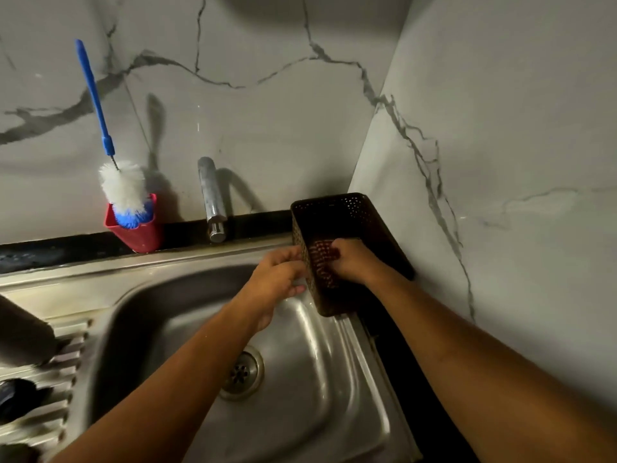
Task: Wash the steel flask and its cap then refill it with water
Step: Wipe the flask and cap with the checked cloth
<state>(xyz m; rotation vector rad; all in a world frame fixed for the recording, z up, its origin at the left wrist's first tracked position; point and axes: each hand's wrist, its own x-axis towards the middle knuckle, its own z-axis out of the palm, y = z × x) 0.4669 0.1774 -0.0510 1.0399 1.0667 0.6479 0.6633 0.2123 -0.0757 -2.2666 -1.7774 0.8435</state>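
Head view: the dark brown perforated plastic basket (347, 248) sits at the right rear corner of the stainless steel sink (300, 379), its long axis running from the wall toward the person. The right hand (354, 262) is inside it, fingers curled down onto something reddish at the bottom, possibly a scrubber; whether they have closed on it I cannot tell. The left hand (277, 279) lies against the basket's outer left wall, fingers loosely bent around that wall, steadying it.

The steel flask is probably the dark rounded body (23, 332) lying on the ribbed drainboard at far left, and the small dark object (13, 396) below it may be its cap; both are dim. They lie well apart from both hands, across the basin, nearer the left hand.

Counted: one basket, one chrome tap (212, 198), one drain (242, 372), one blue-handled white bottle brush (122, 185) standing in one red cup (140, 232).
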